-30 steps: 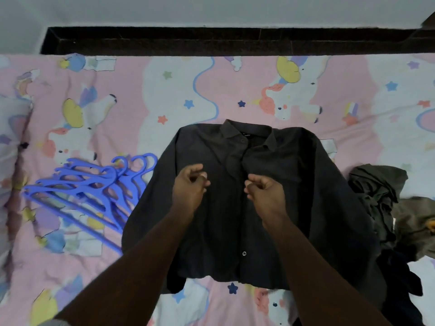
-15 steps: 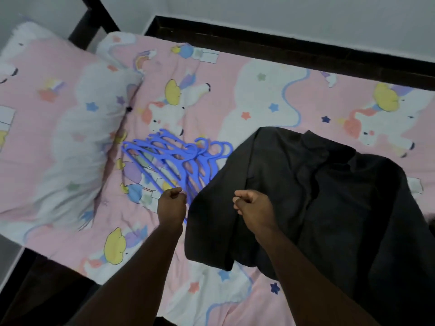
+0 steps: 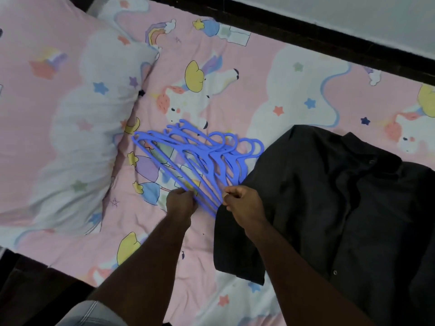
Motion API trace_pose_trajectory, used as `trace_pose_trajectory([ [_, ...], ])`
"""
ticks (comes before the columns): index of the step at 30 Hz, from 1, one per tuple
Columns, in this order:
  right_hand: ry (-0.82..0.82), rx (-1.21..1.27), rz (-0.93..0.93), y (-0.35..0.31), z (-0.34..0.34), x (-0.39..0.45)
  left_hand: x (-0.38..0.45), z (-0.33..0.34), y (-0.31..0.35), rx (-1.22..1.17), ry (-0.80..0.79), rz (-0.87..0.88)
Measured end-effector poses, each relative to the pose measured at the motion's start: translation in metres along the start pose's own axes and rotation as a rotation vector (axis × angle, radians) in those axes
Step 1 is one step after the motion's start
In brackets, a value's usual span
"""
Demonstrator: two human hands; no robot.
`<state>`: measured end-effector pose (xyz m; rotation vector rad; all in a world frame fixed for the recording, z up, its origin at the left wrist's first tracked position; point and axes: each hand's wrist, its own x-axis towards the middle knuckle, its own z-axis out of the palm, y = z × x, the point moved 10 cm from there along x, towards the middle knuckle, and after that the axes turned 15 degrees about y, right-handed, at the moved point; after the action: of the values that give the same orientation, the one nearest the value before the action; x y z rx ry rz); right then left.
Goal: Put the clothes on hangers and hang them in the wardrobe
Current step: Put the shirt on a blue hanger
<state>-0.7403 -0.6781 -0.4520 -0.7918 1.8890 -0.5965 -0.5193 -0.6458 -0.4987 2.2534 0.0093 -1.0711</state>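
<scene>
— What are the hands doing?
— I see my left hand (image 3: 180, 203) pinching the near end of the blue hangers (image 3: 200, 158); my right hand (image 3: 242, 203) is curled, gripping another hanger bar.
— And the dark shirt (image 3: 341, 208)?
— Flat on the bed (image 3: 235, 55), touching the hangers; pillow (image 3: 58, 114) left.

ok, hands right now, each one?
Left hand: gripping the fanned blue plastic hangers.
Right hand: fingers curled at the hangers' edge; a hold cannot be told.
</scene>
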Motion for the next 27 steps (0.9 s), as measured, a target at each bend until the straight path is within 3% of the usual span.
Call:
trace_pose_trajectory([
  [3,0.016,-0.033,-0.028,-0.01,0.006,-0.003,-0.008,-0.006,0.026,-0.123,-0.097,-0.011],
  [10,0.059,0.019,-0.111,-0.053,0.002,-0.017,-0.039,-0.028,0.128,-0.105,-0.152,0.429],
  [15,0.18,0.086,-0.192,-0.076,-0.058,-0.014,-0.108,0.025,0.145,-0.136,-0.368,0.467],
  [18,0.256,0.216,-0.066,-0.044,-0.122,0.0,-0.141,0.072,0.116,-0.032,-0.417,0.449],
  [19,0.276,0.239,-0.032,-0.028,-0.147,0.005,-0.149,0.083,0.111,0.039,-0.37,0.521],
  [22,0.341,0.215,-0.002,0.018,-0.228,0.013,-0.195,0.109,0.122,0.28,-0.164,0.959],
  [27,0.32,0.112,0.015,0.076,-0.329,0.005,-0.324,0.196,0.121,0.568,-0.192,1.683],
])
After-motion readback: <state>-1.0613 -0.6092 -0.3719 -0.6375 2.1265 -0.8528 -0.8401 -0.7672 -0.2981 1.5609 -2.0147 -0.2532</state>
